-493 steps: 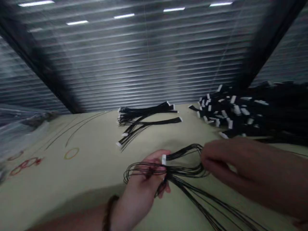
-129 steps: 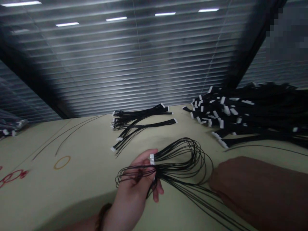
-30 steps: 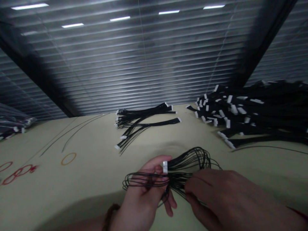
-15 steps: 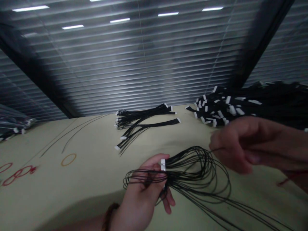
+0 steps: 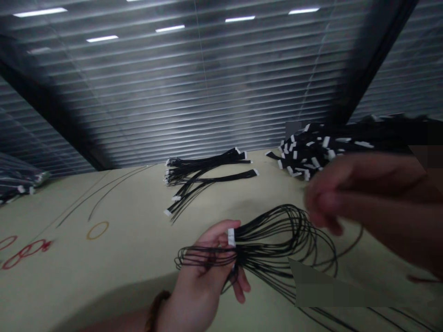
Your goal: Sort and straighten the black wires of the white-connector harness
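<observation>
Risen slightly since the last frame, the right hand (image 5: 349, 193) hovers blurred beyond the wire loops, fingers curled together; whether it pinches a wire cannot be told. The left hand (image 5: 204, 269) grips a looped bundle of black wires (image 5: 273, 244) just below its white connector (image 5: 231, 237), palm up over the worktop (image 5: 114, 198). A smaller wire bundle (image 5: 207, 170) lies toward the far edge.

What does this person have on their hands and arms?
The left hand is bare, with no glove, and a dark bracelet circles its wrist. The right hand looks bare too, but it is blurred. A thin red line shows near it, perhaps a string. No sleeves show on the arms in view.
</observation>
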Demonstrator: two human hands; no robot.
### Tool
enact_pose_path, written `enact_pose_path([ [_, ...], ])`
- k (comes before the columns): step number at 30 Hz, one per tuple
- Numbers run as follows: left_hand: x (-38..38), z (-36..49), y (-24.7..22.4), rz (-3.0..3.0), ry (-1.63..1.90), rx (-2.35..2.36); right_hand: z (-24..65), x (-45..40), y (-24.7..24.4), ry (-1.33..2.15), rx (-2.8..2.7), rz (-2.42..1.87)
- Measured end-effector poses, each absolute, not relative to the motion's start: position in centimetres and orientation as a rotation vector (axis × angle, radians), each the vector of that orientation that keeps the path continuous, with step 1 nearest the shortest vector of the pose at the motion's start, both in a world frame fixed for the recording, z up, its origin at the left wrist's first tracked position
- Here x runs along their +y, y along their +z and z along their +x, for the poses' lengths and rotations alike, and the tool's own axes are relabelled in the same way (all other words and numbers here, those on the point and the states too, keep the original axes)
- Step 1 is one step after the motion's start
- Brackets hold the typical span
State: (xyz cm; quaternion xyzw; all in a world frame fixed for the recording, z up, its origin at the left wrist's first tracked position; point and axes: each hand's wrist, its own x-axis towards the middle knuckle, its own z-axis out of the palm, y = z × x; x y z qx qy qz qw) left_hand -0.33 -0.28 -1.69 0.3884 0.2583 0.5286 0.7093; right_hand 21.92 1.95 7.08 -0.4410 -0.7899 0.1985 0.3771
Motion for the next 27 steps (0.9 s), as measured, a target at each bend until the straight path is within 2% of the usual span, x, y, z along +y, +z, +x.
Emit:
enact_pose_path([
  [3,-0.3,-0.3,-1.6,0.867,1.179,0.545,19.1,0.3,5.9,0.584,-2.232,-1.105],
  [7,-0.4,-0.4,-1.3,0.853,1.164,0.515,18.1,-0.4,4.2,0.303,-2.286,-1.131],
  [10,-0.4,-0.4,-1.4,0.861,1.165,0.51,18.2,-0.4,3.7,0.243,-2.286,-1.109],
  [23,-1.1,0.1,-1.0,1.0,1.118,0.579,17.9,-0.9,3.6,0.378,-2.312,-1.037],
  [25,-1.0,0.0,-1.0,1.009,1.121,0.588,18.0,-0.9,3.8,0.316,-2.346,-1.032],
  [27,-0.8,-0.1,-1.1,0.984,1.119,0.588,18.6,-0.3,4.2,0.104,-2.367,-1.059],
])
